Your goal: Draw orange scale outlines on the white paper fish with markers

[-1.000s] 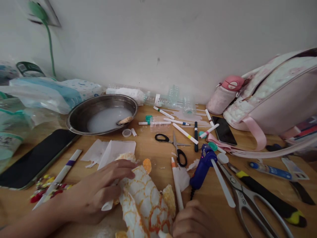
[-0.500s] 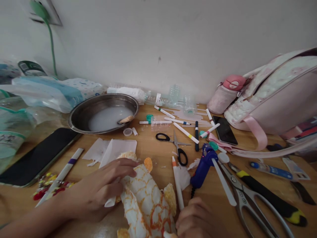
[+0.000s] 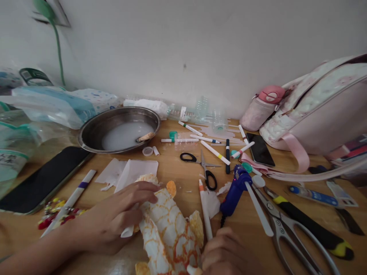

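A white paper-covered shape (image 3: 169, 217) with orange scale-like lines lies at the front middle, with small orange-tinted lobes along its sides. My left hand (image 3: 123, 214) grips its upper left side, fingers curled over the edge. Low in the picture, my right hand (image 3: 226, 254) is closed around a marker, of which only the pale front end (image 3: 194, 270) shows, against the paper. Just beyond that hand a white marker with an orange band (image 3: 205, 210) lies on the table.
Black-handled scissors (image 3: 203, 166), a blue glue gun (image 3: 233, 193), large metal shears (image 3: 279, 225) and a utility knife (image 3: 312, 225) lie to the right. A metal bowl (image 3: 86, 141) of cloudy liquid and a phone (image 3: 43, 183) stand left. Several markers and a backpack (image 3: 321, 114) are behind.
My right hand and the marker's end have shifted slightly left on the paper. My left hand keeps its hold, and the view has tilted a little.
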Available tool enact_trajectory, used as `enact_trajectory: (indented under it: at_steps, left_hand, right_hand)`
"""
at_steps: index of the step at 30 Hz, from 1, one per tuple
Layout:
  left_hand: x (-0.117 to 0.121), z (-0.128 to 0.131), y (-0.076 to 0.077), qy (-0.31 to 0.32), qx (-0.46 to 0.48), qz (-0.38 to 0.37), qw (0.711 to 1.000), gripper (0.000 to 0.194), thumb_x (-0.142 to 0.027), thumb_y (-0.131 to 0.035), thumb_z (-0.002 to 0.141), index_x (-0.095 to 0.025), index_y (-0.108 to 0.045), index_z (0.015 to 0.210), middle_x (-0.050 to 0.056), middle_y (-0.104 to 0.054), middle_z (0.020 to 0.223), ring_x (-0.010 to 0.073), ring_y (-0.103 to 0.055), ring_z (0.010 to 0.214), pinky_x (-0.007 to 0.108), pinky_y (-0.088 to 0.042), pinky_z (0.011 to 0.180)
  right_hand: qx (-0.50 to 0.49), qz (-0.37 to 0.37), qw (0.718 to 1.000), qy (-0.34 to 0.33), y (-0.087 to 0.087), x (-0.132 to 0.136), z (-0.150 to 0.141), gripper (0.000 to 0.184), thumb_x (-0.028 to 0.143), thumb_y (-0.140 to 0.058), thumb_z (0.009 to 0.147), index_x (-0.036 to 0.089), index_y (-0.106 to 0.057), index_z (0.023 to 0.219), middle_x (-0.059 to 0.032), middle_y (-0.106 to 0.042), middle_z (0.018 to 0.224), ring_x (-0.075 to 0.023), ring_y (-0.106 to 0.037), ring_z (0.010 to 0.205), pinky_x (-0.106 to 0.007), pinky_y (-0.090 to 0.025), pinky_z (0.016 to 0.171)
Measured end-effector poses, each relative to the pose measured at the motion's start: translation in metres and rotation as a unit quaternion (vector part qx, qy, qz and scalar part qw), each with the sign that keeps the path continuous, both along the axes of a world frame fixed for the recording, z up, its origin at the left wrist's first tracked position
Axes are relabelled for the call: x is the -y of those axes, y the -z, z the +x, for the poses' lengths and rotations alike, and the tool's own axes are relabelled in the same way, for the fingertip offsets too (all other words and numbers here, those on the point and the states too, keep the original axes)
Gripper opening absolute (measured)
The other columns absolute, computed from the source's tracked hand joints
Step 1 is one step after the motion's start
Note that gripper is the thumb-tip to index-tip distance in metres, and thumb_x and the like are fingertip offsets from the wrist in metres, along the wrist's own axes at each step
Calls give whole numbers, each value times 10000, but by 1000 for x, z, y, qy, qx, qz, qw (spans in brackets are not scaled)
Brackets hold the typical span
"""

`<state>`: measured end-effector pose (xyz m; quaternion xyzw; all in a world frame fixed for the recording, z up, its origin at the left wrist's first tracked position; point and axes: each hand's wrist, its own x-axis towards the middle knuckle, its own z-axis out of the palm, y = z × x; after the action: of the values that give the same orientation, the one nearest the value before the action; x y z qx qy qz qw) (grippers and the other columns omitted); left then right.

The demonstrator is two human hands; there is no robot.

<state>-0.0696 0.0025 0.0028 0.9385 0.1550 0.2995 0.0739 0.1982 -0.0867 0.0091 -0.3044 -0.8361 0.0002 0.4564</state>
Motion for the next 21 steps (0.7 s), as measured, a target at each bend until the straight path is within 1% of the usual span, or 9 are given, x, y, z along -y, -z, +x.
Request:
enact_trajectory:
  at_steps: [2, 4, 6, 10, 12, 15, 18, 21]
  left_hand:
    - [-1, 0, 1, 2, -1, 2, 1000, 301, 42, -434, 758, -231, -448, 883, 23, -599, 1117, 142, -530, 1287, 246, -455, 1138]
    - [-1, 0, 1, -1, -1, 8, 1000, 300, 46, -431, 764, -230, -451, 879, 26, -609, 1101, 149, -550, 1267, 252, -473, 1120]
    - [0, 0, 0, -9, -6, 12, 1000, 289, 44, -423, 777, -231, -453, 859, 30, -621, 1089, 158, -572, 1243, 252, -491, 1097]
    - [1, -1, -2, -5, -12, 10, 1000, 291, 45, -421, 778, -224, -477, 876, 38, -618, 1104, 165, -574, 1242, 256, -494, 1091]
    - [2, -1, -2, -3, -11, 9, 1000, 284, 37, -432, 779, -222, -475, 885, 37, -610, 1111, 162, -560, 1251, 257, -480, 1108]
    - [1, 0, -2, -6, -6, 4, 1000, 277, 26, -444, 775, -227, -464, 887, 28, -606, 1097, 161, -565, 1239, 263, -472, 1121]
    - [1, 1, -2, -10, -2, 1, 1000, 285, 29, -445, 777, -231, -472, 891, 27, -618, 1083, 165, -584, 1221, 267, -486, 1107]
    - [1, 0, -1, -20, -1, -5, 1000, 281, 25, -442, 795, -233, -484, 899, 36, -633, 1085, 168, -594, 1216, 251, -507, 1077]
  right_hand:
    - [-1, -16, 1000, -7, 3, 2, -1, 352, 213, -414, 1103, 197, -581, 794, 104, -695, 589, -3, -675, 556, -173, -489, 586]
    - [17, -40, 999, -6, 6, 6, 1, 275, 240, -478, 1077, 220, -634, 852, 86, -724, 642, -39, -699, 620, -195, -515, 636]
    - [43, -58, 997, 6, 11, 10, 3, 187, 307, -563, 1032, 261, -677, 890, 65, -740, 684, -85, -709, 675, -234, -536, 688]
    - [62, -75, 995, 17, 18, 16, 7, 189, 405, -591, 1003, 285, -704, 911, 36, -740, 718, -118, -704, 715, -272, -547, 753]
    - [62, -82, 995, 15, 18, 16, 8, 194, 406, -585, 1005, 287, -704, 907, 37, -738, 715, -118, -699, 704, -271, -544, 751]
    - [55, -90, 994, 9, 16, 14, 10, 206, 356, -563, 1025, 279, -680, 874, 57, -728, 676, -101, -689, 648, -250, -532, 707]
    - [28, -85, 996, -9, 10, 9, 10, 304, 306, -449, 1087, 248, -606, 834, 96, -687, 601, -45, -665, 571, -199, -507, 657]
    - [2, -64, 998, -16, 6, 7, 3, 330, 270, -382, 1111, 216, -555, 836, 104, -677, 598, -15, -673, 596, -174, -489, 653]
